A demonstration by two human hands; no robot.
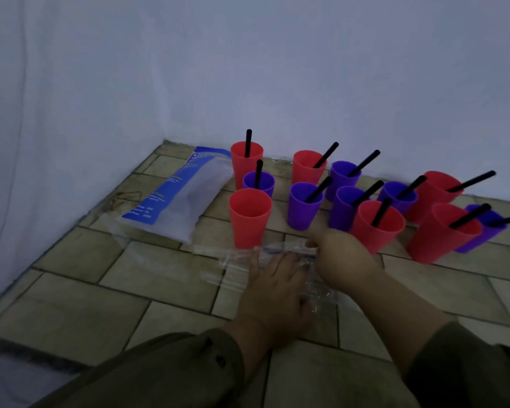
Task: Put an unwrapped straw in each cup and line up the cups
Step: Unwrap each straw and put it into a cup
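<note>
On a tiled floor (pixel 71 313) that meets a pale wall (pixel 248 69) stands a loose cluster of red and purple cups near the floor's far edge, most with a black straw leaning out of them. The nearest red cup (pixel 249 217), at the left of the cluster, has no straw in it. Behind it, touching or nearly so, are a small purple cup (pixel 259 184) and a taller red cup (pixel 246 160), each with a black straw (pixel 248 142) standing almost upright. To the left of these, toward the far left corner of the floor, lies a flat blue and white plastic packet (pixel 174 195); it bears yellow and white print, too blurred to read. In front of the cups, clear plastic wrappers (pixel 227 260) lie scattered on the tiles. The left hand (pixel 277 287) lies flat with its fingers spread, pressing down on the wrappers. The right hand (pixel 340 254) is closed in a pinch around one end of a wrapped straw (pixel 283 250), which lies just in front of the empty red cup. Both forearms come from dark olive sleeves (pixel 174 369).
</note>
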